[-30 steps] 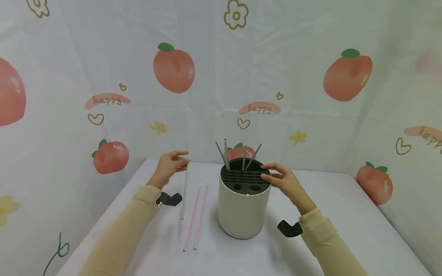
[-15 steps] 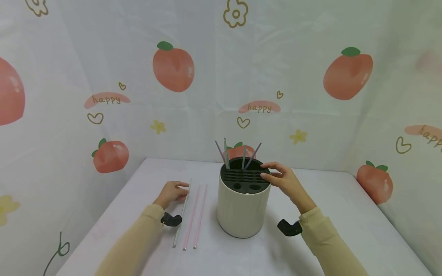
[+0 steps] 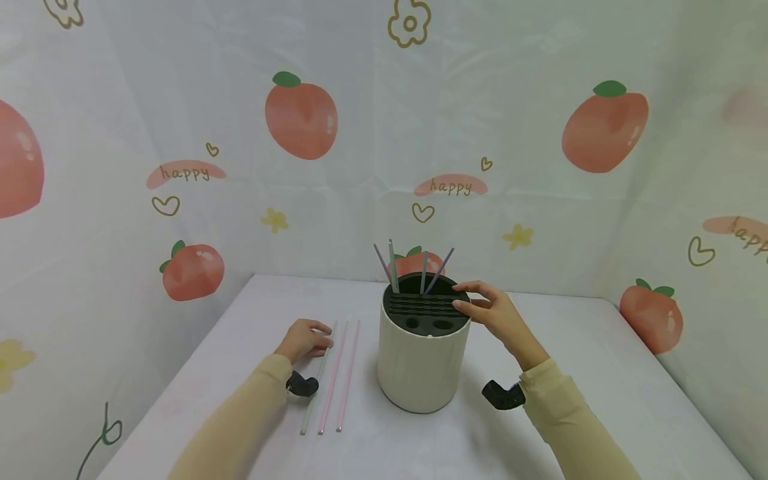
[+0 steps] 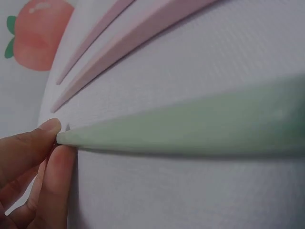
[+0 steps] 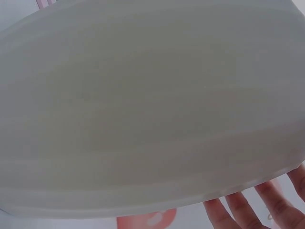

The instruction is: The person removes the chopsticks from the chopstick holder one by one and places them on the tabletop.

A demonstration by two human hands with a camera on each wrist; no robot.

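Observation:
A pale green straw [image 3: 313,395] [image 4: 190,129] lies flat on the white table, just left of two pink straws [image 3: 339,377] [image 4: 128,43]. My left hand [image 3: 321,337] [image 4: 56,139] rests on the table at the green straw's far end, and its fingertips pinch that tip. A cream ribbed holder [image 3: 420,367] [image 5: 143,109] with a black slotted insert stands at the centre. Several purple and green straws [image 3: 393,267] lean in it. My right hand [image 3: 463,299] grips the holder's right rim, thumb and fingers curled over the edge.
Printed peach curtains close the table in at the back and both sides. The table's bare cloth [image 3: 600,373] stretches to the right of the holder and in front of it. Black wrist cameras [image 3: 503,396] sit under both sleeves.
My left hand has brought the green straw down from standing upright to lying flat beside the pink straws. The right hand has stayed on the holder's rim.

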